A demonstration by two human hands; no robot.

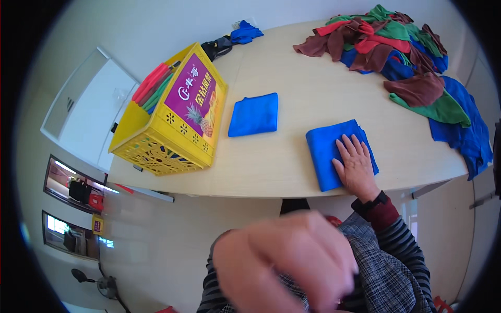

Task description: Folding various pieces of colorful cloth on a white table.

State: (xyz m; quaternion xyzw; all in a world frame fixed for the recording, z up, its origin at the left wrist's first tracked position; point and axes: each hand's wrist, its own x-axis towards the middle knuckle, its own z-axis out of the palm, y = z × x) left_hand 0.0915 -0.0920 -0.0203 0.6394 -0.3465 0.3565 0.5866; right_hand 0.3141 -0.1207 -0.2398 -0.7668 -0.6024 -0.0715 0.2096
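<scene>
My right hand [355, 163] lies flat on a folded blue cloth [326, 151] near the table's front edge, its fingers stretched out and a little apart. Close to the camera and badly blurred, my left hand [292, 250] is raised in front of my body. Its fingers look bent, but the blur hides whether anything is between them. Farther left on the table, a smaller blue cloth folded into a square [254, 115] lies flat, touched by neither hand.
A yellow plastic crate [156, 136] with folded red, green and blue cloths [152, 88] stands at the left. Loose brown, red, green and blue cloths [386, 44] are heaped at the back right, some trailing down the right edge. A crumpled blue cloth [246, 33] lies at the back.
</scene>
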